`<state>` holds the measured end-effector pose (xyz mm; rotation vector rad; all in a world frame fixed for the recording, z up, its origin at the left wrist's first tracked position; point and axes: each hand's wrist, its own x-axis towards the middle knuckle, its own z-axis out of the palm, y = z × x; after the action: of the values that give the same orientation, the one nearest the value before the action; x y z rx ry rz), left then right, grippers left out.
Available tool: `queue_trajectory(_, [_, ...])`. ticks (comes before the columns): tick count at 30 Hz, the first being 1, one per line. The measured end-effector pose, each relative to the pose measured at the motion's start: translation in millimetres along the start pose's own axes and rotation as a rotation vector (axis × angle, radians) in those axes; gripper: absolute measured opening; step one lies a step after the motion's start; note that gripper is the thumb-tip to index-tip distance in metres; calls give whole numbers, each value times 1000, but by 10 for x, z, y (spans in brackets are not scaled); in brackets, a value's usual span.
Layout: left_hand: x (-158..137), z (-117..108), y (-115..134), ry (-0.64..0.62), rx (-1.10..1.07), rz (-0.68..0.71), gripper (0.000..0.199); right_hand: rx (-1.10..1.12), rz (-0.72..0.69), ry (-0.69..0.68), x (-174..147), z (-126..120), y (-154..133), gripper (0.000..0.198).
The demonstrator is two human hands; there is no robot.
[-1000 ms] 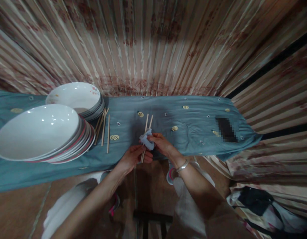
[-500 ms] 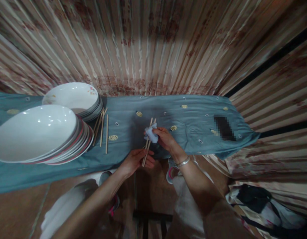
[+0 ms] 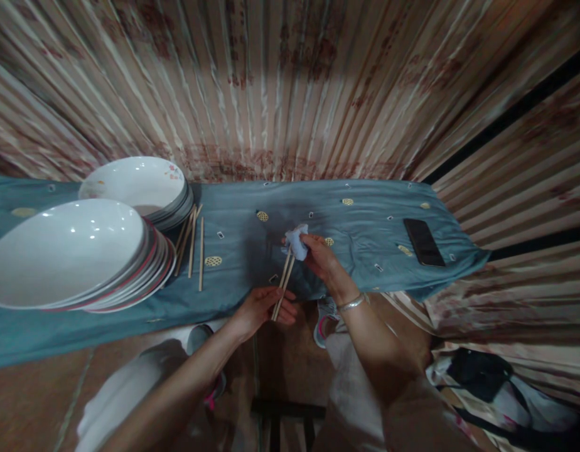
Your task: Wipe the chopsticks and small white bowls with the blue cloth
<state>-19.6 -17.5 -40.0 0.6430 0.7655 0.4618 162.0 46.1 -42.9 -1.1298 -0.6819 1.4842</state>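
My left hand (image 3: 266,306) grips a pair of wooden chopsticks (image 3: 283,282) near their lower ends, thumb on top and the other fingers beneath. A crumpled pale blue cloth (image 3: 297,242) is pinched in my right hand (image 3: 321,252) and wrapped around the far ends of the chopsticks, hiding their tips. Both hands are at the near edge of the cloth-covered table. Left of them, several more chopsticks (image 3: 201,254) lie on the tablecloth beside the dishes.
A stack of large white bowls (image 3: 68,251) stands at the left, with a second stack of flowered bowls (image 3: 134,182) behind it. A dark phone (image 3: 424,242) lies on the blue tablecloth (image 3: 365,235) at the right. Pleated curtains (image 3: 271,88) hang behind the table.
My right hand has slid the cloth up the chopsticks to their far ends, which showed beyond it before. My left hand has shifted slightly right and nearer me.
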Motion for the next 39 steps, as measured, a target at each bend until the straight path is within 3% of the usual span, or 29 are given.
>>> queue_trajectory(9, [-5, -15, 38, 11, -1, 33, 41, 41, 3, -19, -6, 31, 46, 19])
queue_trajectory(16, [52, -47, 71, 36, -9, 71, 41, 38, 72, -117, -110, 152, 130, 25])
queue_trajectory(28, [99, -50, 163, 136, 28, 128, 35, -55, 143, -195, -221, 253, 223, 28])
queue_trajectory(33, [125, -87, 192, 162, 116, 153, 44, -37, 127, -190, -198, 226, 179, 28])
queue_trajectory(36, [147, -162, 261, 221, 153, 224, 51, -38, 107, -167, -178, 179, 157, 26])
queue_trajectory(39, [169, -261, 344, 359, 145, 371, 51, -71, 120, -164, -181, 140, 162, 25])
